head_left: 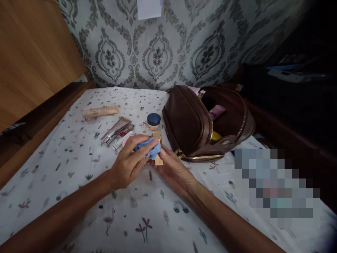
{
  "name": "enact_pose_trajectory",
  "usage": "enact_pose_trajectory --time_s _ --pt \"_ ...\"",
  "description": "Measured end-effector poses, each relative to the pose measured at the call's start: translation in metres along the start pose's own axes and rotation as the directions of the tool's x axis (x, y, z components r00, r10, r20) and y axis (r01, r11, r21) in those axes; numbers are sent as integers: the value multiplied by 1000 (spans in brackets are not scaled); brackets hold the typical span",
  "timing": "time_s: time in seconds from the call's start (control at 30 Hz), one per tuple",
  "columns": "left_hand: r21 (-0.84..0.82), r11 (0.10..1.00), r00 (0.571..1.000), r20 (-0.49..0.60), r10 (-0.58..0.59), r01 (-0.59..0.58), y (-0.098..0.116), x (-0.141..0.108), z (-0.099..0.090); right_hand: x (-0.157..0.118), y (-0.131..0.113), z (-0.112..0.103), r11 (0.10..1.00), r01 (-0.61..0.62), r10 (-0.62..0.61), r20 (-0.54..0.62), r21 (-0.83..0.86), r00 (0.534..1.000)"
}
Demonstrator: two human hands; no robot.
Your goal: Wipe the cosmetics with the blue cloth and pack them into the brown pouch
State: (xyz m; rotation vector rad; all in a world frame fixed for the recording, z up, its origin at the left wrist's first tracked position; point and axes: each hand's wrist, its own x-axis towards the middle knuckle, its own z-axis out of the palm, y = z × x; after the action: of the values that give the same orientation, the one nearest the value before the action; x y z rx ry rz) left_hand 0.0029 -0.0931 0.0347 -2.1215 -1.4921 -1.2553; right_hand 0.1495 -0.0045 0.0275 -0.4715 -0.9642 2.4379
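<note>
Both of my hands meet near the middle of the view, above a printed sheet. My left hand (130, 160) is closed on a crumpled blue cloth (150, 150), pressing it against a flat gold case (158, 160). The case's far side is hidden by the cloth and fingers. My right hand (173, 167) grips that gold case from the right, thumb on its edge. Just beyond the hands stands a small jar (153, 121) with a dark blue lid. Left of them lie a silver-capped tube (116, 130) and a white tube (121, 140), partly behind my left hand.
An open brown bag (188, 123) with gold zips stands on the right, holding a pink tube (217, 111) and something yellow (216, 136). A beige tube (100, 111) lies at the back left. Patterned fabric (158, 52) rises behind; wooden furniture (34, 52) borders the left.
</note>
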Motion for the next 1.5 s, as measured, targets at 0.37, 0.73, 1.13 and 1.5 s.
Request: enact_pose_trajectory --time_s 0.37,0.73,1.13,1.5 --pt "22 944 944 -34 -327 328 -15 -1 4 -2 -5 2 999 -29 25 126 32 992" --pt "77 984 986 30 -162 159 2 -4 5 4 -6 -1 984 113 -118 25 137 993" --pt "126 989 985 144 -95 77 -9 7 -12 -1 0 1 985 143 -137 74 -91 988" --pt "-425 643 771 347 -534 637 4 44 -28 -20 -68 -2 677 398 -373 178 -619 911"
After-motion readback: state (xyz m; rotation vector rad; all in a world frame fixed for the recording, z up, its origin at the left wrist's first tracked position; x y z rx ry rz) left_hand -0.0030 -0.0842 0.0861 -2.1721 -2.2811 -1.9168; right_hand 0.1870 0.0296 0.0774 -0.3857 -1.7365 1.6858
